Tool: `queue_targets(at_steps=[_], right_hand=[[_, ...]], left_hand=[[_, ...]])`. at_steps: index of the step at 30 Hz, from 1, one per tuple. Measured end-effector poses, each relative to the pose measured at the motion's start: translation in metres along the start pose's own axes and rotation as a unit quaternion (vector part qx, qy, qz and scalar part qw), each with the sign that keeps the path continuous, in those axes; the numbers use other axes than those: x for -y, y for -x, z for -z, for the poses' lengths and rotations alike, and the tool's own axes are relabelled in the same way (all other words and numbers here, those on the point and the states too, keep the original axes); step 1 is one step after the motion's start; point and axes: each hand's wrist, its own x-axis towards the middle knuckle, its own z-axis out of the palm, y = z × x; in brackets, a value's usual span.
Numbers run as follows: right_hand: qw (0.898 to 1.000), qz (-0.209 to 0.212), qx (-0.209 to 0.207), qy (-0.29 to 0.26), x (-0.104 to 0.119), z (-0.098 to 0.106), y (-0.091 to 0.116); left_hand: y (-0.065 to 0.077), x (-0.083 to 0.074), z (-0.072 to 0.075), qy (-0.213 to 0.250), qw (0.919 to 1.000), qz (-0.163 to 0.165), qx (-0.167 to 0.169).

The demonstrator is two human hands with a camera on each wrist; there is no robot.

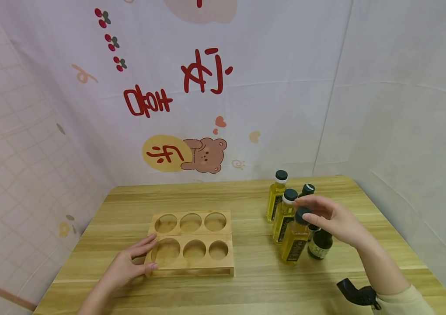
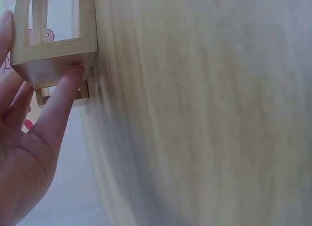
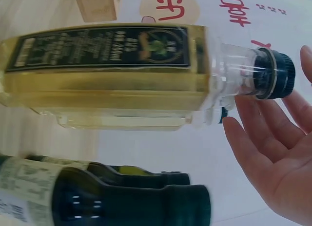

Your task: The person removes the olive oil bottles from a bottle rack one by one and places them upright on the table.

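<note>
My left hand (image 1: pixel 130 264) rests against the left end of a two-tier wooden rack (image 1: pixel 207 264) with round holes. In the left wrist view, the straight thumb (image 2: pixel 61 104) touches the rack's end panel. My right hand (image 1: pixel 335 221) is at the cap of the nearest oil bottle (image 1: pixel 294 248), its fingers loosely spread around the top. That clear bottle stands upright, with yellow oil, a dark label and a dark green cap; in the right wrist view the fingertips (image 3: pixel 234 126) are just beside its neck and cap (image 3: pixel 275 72).
Two more yellow oil bottles stand behind it, a middle one (image 1: pixel 282 221) and a far one (image 1: pixel 274 199). Dark green glass bottles (image 1: pixel 320 246) stand to their right, partly under my right hand. A patterned white cloth (image 1: pixel 278 109) hangs behind the wooden table (image 1: pixel 254 288).
</note>
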Motion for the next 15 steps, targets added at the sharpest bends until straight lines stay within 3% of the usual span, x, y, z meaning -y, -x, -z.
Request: queue_targets(at_steps=[7,15], right_hand=[[0.994,0.042,-0.034,0.097,0.019,-0.001,-0.014],[0.962,0.128,-0.059,0.233,0.040,-0.020,-0.036]], left_hand=[[-0.008,-0.014,0.008,-0.063,0.9966,-0.054,-0.006],[-0.030,-0.062,0.010,-0.168,0.9836,-0.056,-0.034]])
